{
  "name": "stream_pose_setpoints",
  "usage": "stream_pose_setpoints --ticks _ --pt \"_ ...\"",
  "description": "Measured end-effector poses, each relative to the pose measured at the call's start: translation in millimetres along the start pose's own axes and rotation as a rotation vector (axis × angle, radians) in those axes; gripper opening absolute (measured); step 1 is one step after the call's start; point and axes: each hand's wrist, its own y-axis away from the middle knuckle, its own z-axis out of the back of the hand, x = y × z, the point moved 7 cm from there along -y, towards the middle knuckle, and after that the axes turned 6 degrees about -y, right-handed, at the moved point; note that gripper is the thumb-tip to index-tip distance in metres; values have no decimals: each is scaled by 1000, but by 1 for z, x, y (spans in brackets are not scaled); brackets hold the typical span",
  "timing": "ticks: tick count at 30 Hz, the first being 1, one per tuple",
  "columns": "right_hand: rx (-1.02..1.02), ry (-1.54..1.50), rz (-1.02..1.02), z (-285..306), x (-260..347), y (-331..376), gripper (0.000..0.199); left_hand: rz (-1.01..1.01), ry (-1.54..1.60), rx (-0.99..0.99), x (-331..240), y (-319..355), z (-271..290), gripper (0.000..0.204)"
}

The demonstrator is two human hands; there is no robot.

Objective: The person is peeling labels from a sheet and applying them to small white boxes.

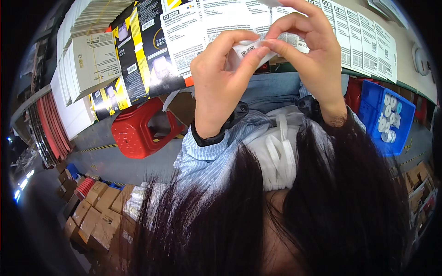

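Note:
Over the table's near edge, my left hand (216,76) and my right hand (311,55) meet, thumbs and fingers pinched together. Between them is a small white label strip (243,49) bearing a printed square code. My left hand grips its left part from below; the right thumb and a finger pinch its right end. A pale strip piece (270,2) shows at the top by the right index finger; whether it belongs to the same strip I cannot tell. Beneath both hands lie overlapping white printed sheets (182,39).
Stacks of white cards (94,60) stand at the left, beside black-and-yellow printed packaging sheets (138,69). More printed sheets (384,53) fan out to the right. A red stool (133,133) is below left. A blue bin (375,94) with label rolls (386,112) sits at right. Cartons (99,221) pile up behind.

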Motion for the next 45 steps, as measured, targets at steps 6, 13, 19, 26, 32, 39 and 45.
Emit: stream_pose_setpoints --ticks 6,13,19,26,32,39,45 --pt "-445 -234 222 53 25 -3 64 42 8 72 9 -3 -6 21" --pt "-798 -169 16 70 35 -11 58 -317 -342 149 4 -45 -29 31" --pt "-433 81 63 76 16 -8 61 -302 -203 311 -10 -50 -51 31" --pt "-319 -80 -75 51 -9 -26 62 -429 -332 278 -14 -19 -11 21" --pt "-155 -18 -278 14 -41 -44 59 -290 -234 466 17 6 -6 19" --pt "-154 75 -230 -8 -47 -51 56 -236 -121 509 18 19 -8 19" --pt "-184 95 -257 -11 -51 -53 56 -266 -126 509 18 24 -5 18"
